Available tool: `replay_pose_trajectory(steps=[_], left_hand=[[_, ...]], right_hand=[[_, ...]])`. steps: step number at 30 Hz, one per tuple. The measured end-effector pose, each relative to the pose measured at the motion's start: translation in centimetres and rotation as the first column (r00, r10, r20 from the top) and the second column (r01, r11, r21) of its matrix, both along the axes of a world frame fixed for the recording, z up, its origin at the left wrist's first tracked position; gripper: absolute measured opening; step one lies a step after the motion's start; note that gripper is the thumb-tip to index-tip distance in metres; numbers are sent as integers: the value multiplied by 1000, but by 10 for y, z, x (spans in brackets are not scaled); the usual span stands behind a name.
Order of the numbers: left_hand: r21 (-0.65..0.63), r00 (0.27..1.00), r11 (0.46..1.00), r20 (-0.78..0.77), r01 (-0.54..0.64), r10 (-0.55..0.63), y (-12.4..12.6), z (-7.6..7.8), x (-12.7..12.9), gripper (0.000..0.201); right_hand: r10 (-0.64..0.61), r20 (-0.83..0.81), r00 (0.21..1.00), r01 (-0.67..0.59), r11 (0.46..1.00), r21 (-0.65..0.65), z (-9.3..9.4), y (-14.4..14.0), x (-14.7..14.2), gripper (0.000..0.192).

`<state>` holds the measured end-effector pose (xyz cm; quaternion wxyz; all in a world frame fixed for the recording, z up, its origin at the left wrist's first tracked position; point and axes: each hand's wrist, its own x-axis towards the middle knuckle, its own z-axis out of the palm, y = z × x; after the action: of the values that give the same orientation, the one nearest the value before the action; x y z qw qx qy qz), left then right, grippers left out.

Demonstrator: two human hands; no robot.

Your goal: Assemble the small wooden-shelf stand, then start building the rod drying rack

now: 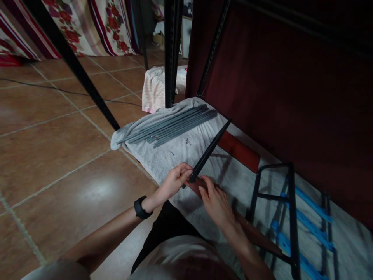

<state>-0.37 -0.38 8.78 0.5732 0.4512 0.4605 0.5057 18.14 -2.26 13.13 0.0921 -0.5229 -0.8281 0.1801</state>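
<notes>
My left hand [177, 179], with a black watch on its wrist, pinches the near end of a black metal bar [210, 151]. The bar slants up and away to the right. Just right of it, my right hand [217, 200] curls over a long brown board [258, 235] that runs beneath the hand and forearm. Its thumb and index finger are close to the bar's end, and its other fingertips are partly hidden. Beyond the hands, a small screw [171, 152] and some small metal hardware [188, 142] lie on the grey blanket [145, 157].
Several grey rods [177, 122] lie across the blanket. A reddish-brown panel [240, 151] rests behind the bar. Black frames [293, 217] with blue strips [309, 221] occupy the right. Black uprights [171, 54] stand ahead, beside a dark red curtain [262, 85]. A thin cable [67, 91] crosses the tiled floor.
</notes>
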Motion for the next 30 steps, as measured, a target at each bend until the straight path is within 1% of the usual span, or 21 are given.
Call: replay_pose_trajectory(steps=[3,5,9,13,16,22,26,30], left_hand=[[-58,998,996,18,-65,66,1,4,0,31],[-72,996,994,26,-78,80,1,6,-1,29],[-71,998,996,31,-56,58,1,9,-2,28],[-50,997,996,-7,-73,73,2,11,-4,28],[-58,997,996,-27,-72,71,2,13,-4,27],[-100,991,987,32,-123,127,4,10,0,27],[-59,995,994,33,-89,91,4,8,0,25],[1,999,999,32,-41,41,1,11,-3,26]], right_hand=[[-34,24,999,32,998,60,3,-7,2,30],[-53,8,999,53,995,80,3,-10,4,28],[-40,-35,999,43,996,73,2,-8,6,27],[-30,-55,998,34,996,79,1,-6,6,27],[-35,-70,997,40,997,70,3,-6,7,27],[-41,-70,997,47,996,79,3,-6,7,26],[-49,-56,997,54,994,92,1,-7,7,26],[-53,-45,998,57,993,104,0,-8,7,25]])
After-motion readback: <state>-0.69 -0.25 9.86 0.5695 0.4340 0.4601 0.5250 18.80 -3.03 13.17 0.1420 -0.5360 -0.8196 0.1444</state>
